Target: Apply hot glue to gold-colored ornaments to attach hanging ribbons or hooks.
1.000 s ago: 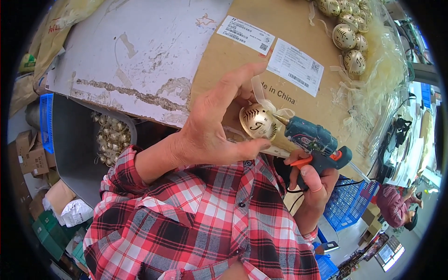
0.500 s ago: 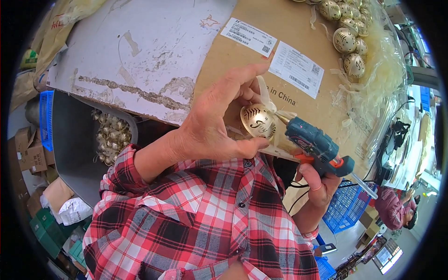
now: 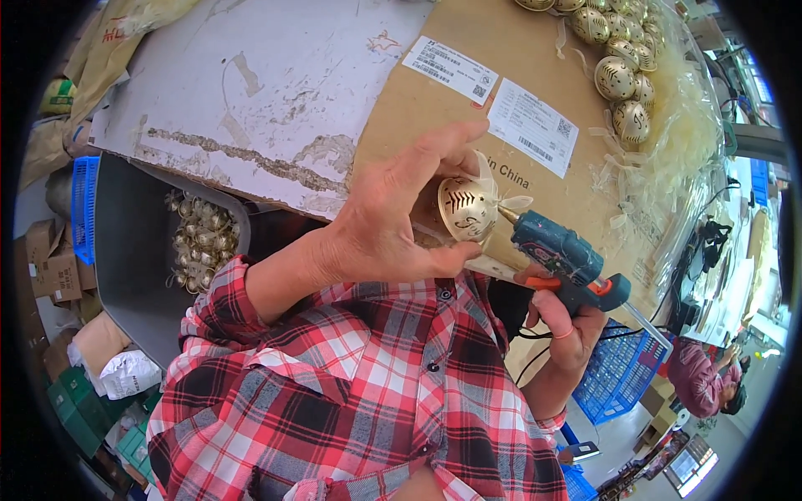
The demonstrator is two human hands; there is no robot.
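Observation:
My left hand (image 3: 393, 200) is closed around a shiny gold bell ornament (image 3: 466, 209) with black stitch-like marks and a pale ribbon bow (image 3: 511, 202) at its side. Thumb and fingers curve about the ball, and part of its far side is hidden. In my right hand (image 3: 570, 324) is a dark teal glue gun (image 3: 558, 247) with an orange trigger. A clear glue stick (image 3: 647, 324) pokes from its rear end. The brass nozzle points left and sits right at the bow, next to the ball; whether it touches, I cannot tell.
Flattened cardboard (image 3: 401, 108) with white labels covers the worn white tabletop (image 3: 276, 83). More gold ornaments (image 3: 616, 77) lie at the far right beside clear plastic (image 3: 689, 117). A grey bin (image 3: 134, 242) at left holds several ornaments. A blue crate (image 3: 618, 376) and a co-worker (image 3: 702, 376) are at right.
The gold ornament has turned in my left fingers, so its stitch marks face me more. The glue gun stays almost where it was, its nozzle still by the bow.

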